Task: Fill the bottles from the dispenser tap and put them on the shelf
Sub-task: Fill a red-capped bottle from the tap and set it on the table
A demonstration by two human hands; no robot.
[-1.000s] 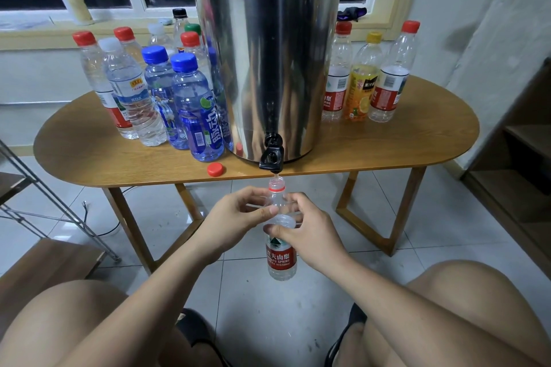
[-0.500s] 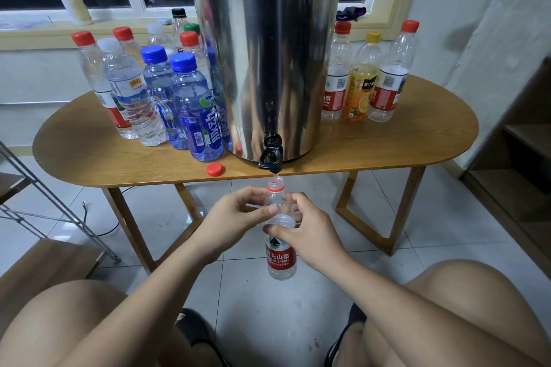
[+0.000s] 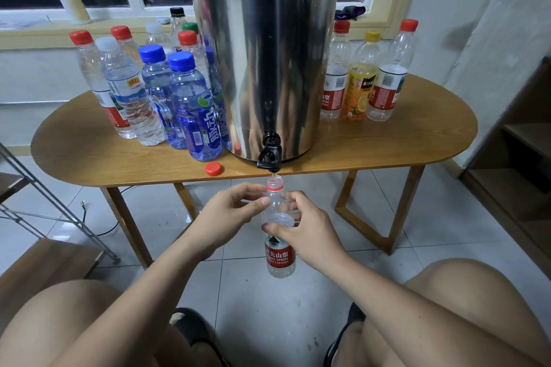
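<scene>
A clear bottle (image 3: 279, 259) with a red label hangs upright just under the black tap (image 3: 269, 155) of the steel dispenser (image 3: 265, 50). Its open mouth sits right below the spout. My left hand (image 3: 226, 214) pinches the bottle's shoulder from the left with thumb and fingers. My right hand (image 3: 307, 232) grips its upper body from the right. The loose red cap (image 3: 213, 168) lies on the wooden table (image 3: 89, 158) left of the tap. Whether water is running I cannot tell.
Several capped bottles (image 3: 190, 107) stand left of the dispenser, three more (image 3: 362, 77) to its right. A wooden shelf unit (image 3: 524, 158) stands at the right wall, a metal rack (image 3: 44, 202) at the left. My knees frame the tiled floor.
</scene>
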